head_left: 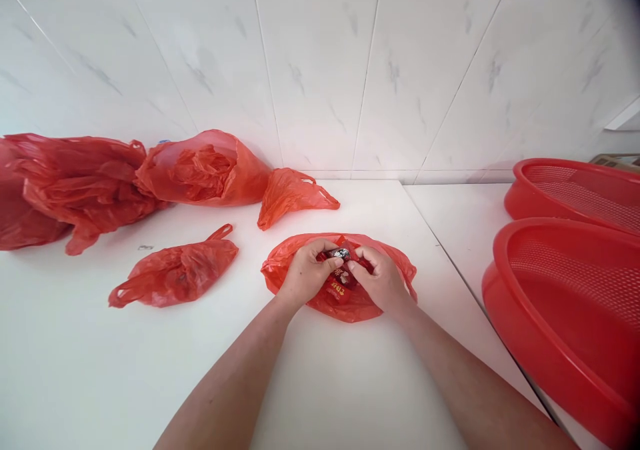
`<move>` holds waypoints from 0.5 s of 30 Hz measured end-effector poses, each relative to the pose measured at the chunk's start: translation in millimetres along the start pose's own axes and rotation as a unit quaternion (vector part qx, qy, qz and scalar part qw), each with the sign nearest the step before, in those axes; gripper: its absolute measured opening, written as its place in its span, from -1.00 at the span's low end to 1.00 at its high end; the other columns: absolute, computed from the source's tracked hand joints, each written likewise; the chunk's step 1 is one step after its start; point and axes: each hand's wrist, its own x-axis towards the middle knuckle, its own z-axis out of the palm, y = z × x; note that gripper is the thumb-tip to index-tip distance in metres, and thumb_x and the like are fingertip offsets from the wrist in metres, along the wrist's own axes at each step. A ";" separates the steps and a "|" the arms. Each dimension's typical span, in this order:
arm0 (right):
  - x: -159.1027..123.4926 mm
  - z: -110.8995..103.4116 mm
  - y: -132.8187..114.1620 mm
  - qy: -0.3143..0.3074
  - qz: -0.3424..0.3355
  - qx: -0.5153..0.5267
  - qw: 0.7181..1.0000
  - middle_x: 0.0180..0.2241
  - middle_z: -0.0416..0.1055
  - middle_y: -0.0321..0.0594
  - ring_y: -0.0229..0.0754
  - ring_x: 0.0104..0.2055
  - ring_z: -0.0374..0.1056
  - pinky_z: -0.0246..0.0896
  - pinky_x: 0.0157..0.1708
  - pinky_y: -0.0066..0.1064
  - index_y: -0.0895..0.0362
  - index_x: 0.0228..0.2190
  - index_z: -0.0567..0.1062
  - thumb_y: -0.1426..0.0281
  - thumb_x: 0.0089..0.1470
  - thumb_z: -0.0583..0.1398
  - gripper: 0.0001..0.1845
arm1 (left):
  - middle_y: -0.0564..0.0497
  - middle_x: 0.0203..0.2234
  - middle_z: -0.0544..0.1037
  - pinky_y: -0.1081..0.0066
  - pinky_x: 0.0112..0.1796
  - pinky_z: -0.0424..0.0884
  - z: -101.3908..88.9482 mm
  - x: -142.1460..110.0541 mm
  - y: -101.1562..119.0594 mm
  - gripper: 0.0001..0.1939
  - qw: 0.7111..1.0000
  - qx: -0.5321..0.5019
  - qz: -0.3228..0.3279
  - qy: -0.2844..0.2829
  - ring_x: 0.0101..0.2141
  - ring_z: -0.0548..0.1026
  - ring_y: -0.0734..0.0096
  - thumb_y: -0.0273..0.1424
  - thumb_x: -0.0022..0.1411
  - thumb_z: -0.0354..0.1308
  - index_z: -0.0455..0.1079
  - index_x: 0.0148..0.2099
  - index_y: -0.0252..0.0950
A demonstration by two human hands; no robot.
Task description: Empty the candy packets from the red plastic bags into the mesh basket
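A red plastic bag (350, 311) lies spread open on the white table, with several small dark-red printed packets (340, 290) inside it. Over these packets, my left hand (311, 270) pinches the left side of a small packet with black-and-white print (342, 254) between thumb and fingers. My right hand (379, 278) grips the same packet from its right side, its thumb close to the left one. Both hands are closed, and the fingers partly hide the packet's edges.
Left of the hands lies a tied red bag (183, 273). Along the tiled wall stand a small red bag (295, 197), a fuller red bag (245, 173) and a large crumpled bag heap (95, 177). Two red perforated baskets (520, 303) occupy the right side.
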 end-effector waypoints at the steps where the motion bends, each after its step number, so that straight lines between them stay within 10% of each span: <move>1: 0.1 0.3 0.1 0.010 -0.002 -0.012 1.000 -0.56 0.30 -0.39 -0.28 -0.50 0.25 0.11 -0.51 -0.46 0.08 -0.54 0.23 0.38 0.04 0.08 -0.85 | 0.03 -0.46 0.53 0.43 -0.37 0.46 -0.3 0.1 -0.4 -0.90 1.000 -0.004 -0.005 -0.009 -0.43 0.50 0.41 -0.41 0.11 0.14 0.41 -0.28 -0.29; 8: 2.6 0.5 5.2 0.043 -0.023 -0.069 0.996 -0.58 0.23 -0.38 -0.29 -0.52 0.16 0.06 -0.53 -0.44 0.08 -0.58 0.20 0.42 -0.04 0.05 -0.87 | -0.03 -0.21 0.53 0.38 -0.22 0.44 1.3 -1.6 -1.6 -0.75 0.999 -0.008 -0.014 -0.031 -0.27 0.51 0.36 -0.35 0.12 0.14 0.38 -0.13 -0.29; 15: 1.2 0.7 0.7 0.014 -0.012 -0.030 0.999 -0.53 0.34 -0.36 -0.24 -0.45 0.30 0.20 -0.41 -0.39 0.06 -0.51 0.25 0.42 -0.01 0.05 -0.93 | 0.01 -0.40 0.53 0.42 -0.31 0.45 1.6 -0.8 -0.1 -0.85 0.997 -0.038 -0.026 -0.059 -0.40 0.51 0.44 -0.45 0.12 0.06 0.39 -0.24 -0.33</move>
